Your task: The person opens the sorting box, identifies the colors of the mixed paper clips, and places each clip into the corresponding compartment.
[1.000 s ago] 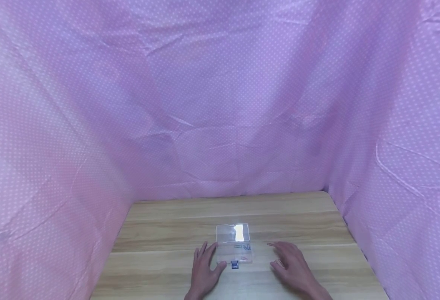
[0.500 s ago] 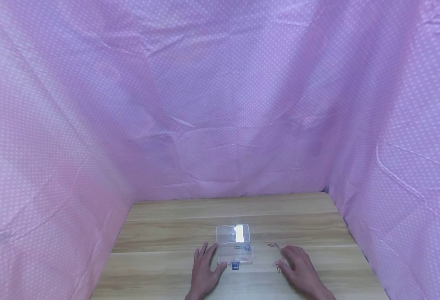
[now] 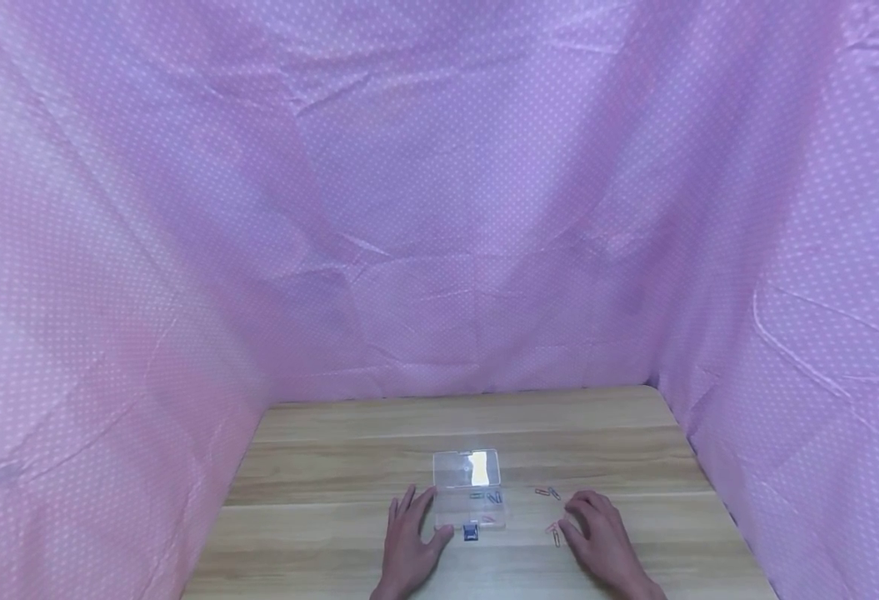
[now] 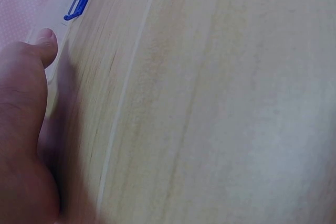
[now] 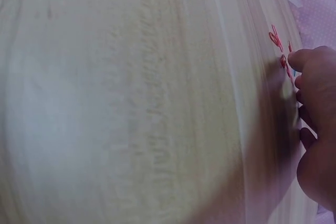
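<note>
A clear plastic box [image 3: 457, 506] lies with its lid [image 3: 454, 469] folded back and a blue latch [image 3: 471, 532] on its front edge. My left hand [image 3: 407, 546] holds the box's left end, thumb at the front edge and index fingertip by the back left corner. Inside are a green paper clip [image 3: 477, 496], blue paper clips [image 3: 495, 497] and a pink one [image 3: 488, 519]. My right hand [image 3: 600, 537] hovers with bent, parted fingers beside loose paper clips; its thumb tip is right by a red paper clip [image 5: 274, 38].
Farther back, a red paper clip [image 3: 541, 492] and a blue paper clip [image 3: 554, 493] lie near each other on the wooden table [image 3: 334, 467]. Pink dotted cloth [image 3: 439, 317] hangs around the table's back and sides.
My right hand has drawn back to the right from the far clips, uncovering the red and blue ones, and now stays by the nearer clips. My left hand keeps its place at the box.
</note>
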`<act>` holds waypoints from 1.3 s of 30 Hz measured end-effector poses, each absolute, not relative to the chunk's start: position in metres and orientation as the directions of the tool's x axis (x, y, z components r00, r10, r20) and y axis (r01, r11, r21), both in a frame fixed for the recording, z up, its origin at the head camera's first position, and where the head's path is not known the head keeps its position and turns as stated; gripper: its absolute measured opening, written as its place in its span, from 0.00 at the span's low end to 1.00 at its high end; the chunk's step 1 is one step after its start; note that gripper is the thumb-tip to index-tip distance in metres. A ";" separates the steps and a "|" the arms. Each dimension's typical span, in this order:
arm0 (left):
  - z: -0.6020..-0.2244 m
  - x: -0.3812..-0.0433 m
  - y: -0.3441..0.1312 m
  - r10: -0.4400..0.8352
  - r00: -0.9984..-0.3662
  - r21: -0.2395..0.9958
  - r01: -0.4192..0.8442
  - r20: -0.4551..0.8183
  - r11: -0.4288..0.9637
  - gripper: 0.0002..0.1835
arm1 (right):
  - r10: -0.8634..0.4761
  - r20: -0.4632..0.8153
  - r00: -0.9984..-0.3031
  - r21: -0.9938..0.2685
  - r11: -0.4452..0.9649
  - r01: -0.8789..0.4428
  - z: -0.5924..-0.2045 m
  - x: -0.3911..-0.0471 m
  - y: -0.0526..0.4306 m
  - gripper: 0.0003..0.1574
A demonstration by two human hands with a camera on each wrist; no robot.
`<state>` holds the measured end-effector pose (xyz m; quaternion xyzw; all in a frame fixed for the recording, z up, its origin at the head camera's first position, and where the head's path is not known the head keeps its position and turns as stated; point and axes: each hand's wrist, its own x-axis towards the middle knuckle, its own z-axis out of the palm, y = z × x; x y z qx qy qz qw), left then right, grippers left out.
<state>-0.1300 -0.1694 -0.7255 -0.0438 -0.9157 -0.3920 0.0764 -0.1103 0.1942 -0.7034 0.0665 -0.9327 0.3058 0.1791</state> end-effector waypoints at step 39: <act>-0.724 -0.132 -0.171 0.022 -0.988 0.724 0.129 0.156 0.677 0.39 | 0.017 0.368 -0.930 -0.569 0.795 -0.211 -0.704 -0.112 0.195 0.10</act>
